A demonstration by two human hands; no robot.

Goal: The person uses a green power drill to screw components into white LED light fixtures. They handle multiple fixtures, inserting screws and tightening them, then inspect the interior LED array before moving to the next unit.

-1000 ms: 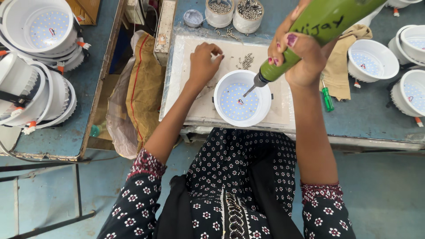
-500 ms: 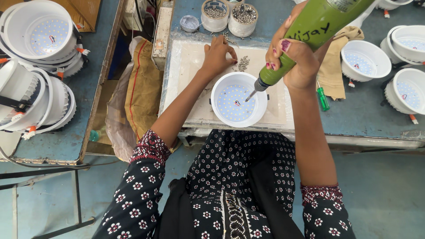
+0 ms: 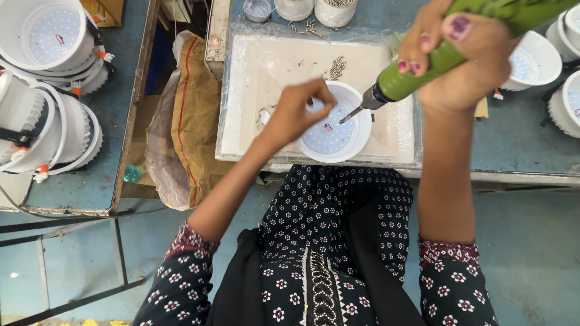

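A round white lamp housing (image 3: 338, 136) with a dotted light board inside lies on a white tray (image 3: 254, 78) at the bench's near edge. My left hand (image 3: 296, 111) rests over the housing's left rim, fingers pinched together as if on a small screw, which I cannot make out. My right hand (image 3: 459, 54) grips a green electric screwdriver (image 3: 417, 75), held slanted, its bit tip hovering over the light board near the housing's upper right. A small heap of screws (image 3: 336, 66) lies on the tray behind the housing.
More white housings stand at the right (image 3: 531, 60) and stacked on the left table (image 3: 42, 42). Small pots (image 3: 296, 8) of screws sit at the back of the bench. A brown sack (image 3: 193, 102) hangs in the gap between the tables.
My left hand came from the screw heap down onto the housing's left rim. The screwdriver stayed slanted over the housing, its bit now closer to the board.
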